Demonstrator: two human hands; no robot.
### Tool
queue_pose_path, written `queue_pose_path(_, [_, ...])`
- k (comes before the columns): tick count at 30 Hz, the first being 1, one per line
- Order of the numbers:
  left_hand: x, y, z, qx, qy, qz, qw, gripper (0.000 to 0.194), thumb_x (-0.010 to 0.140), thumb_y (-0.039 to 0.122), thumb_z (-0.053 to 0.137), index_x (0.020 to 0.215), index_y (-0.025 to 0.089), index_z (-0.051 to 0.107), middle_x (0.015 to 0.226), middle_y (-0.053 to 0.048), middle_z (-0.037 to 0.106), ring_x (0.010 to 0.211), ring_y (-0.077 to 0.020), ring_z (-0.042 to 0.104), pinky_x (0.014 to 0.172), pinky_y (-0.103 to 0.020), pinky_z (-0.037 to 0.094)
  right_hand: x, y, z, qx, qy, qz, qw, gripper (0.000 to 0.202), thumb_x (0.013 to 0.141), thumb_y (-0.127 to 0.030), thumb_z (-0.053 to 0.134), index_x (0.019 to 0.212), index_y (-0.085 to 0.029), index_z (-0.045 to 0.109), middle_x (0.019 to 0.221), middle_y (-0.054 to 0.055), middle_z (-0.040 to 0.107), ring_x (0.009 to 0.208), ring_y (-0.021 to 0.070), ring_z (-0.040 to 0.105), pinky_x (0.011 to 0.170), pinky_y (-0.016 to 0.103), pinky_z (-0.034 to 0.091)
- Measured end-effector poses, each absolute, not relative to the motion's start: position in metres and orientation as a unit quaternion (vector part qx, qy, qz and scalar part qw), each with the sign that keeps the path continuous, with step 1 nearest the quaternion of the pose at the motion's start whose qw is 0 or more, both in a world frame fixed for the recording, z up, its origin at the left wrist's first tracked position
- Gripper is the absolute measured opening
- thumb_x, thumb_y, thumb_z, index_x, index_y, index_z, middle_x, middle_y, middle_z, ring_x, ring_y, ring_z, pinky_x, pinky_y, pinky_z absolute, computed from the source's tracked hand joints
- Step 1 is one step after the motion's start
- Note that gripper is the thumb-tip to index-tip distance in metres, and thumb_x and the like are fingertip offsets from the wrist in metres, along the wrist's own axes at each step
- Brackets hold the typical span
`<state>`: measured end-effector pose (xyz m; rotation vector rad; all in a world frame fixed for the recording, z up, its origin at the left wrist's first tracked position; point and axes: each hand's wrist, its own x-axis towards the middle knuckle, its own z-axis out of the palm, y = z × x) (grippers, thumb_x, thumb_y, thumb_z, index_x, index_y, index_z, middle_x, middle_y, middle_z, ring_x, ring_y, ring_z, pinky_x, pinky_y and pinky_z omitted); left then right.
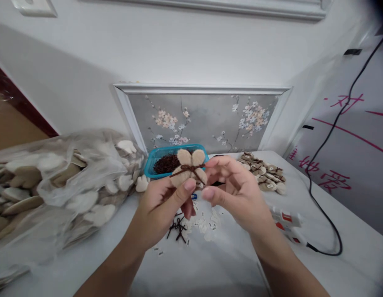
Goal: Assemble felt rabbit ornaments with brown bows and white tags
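Observation:
A beige fuzzy bunny-shaped piece (184, 157) with two rounded ears and a dark brown bow (191, 168) across it is raised above the table. My left hand (162, 206) pinches its lower part between thumb and fingers. At its right side is my right hand (237, 192), thumb and forefinger apart, the fingertips close to the bow's right end; whether they touch it is unclear. Below the hands, loose brown bows (179, 231) and small white tags (210, 225) lie on the white table (191, 272).
Behind the hands stands a blue basket (151, 163) of brown bows. Clear bags (55, 181) of fuzzy pieces fill the left. At the right are a pile of bow-tied pieces (268, 177) and a white power strip (286, 222) with a black cable (312, 198).

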<state>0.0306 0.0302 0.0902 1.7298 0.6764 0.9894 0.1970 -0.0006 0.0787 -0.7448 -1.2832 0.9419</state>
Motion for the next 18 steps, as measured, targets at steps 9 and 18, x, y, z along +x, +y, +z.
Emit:
queue_pose_path(9, [0.0325, 0.0252, 0.0845, 0.708, 0.296, 0.473, 0.433, 0.035, 0.090, 0.051, 0.047, 0.083, 0.019, 0.062, 0.069, -0.001, 0.062, 0.062, -0.0119, 0.058, 0.055, -0.021, 0.047, 0.2014, 0.0018, 0.0762, -0.356, -0.567, 0.411, 0.619, 0.043, 0.074, -0.029, 0.074, 0.111, -0.025, 0.051, 0.079, -0.001, 0.060, 0.067, 0.0116, 0.058, 0.048, 0.019, 0.044])
queue_pose_path(18, [0.0347, 0.0272, 0.0916, 0.698, 0.317, 0.484, 0.423, 0.018, 0.088, 0.037, 0.058, 0.085, 0.020, 0.061, 0.075, 0.000, 0.061, 0.066, -0.0106, 0.056, 0.058, -0.020, 0.049, 0.1982, -0.0014, 0.0768, -0.381, -0.603, 0.418, 0.563, 0.049, 0.075, -0.031, 0.073, 0.117, -0.026, 0.047, 0.081, -0.002, 0.058, 0.069, 0.0113, 0.056, 0.052, 0.020, 0.043])
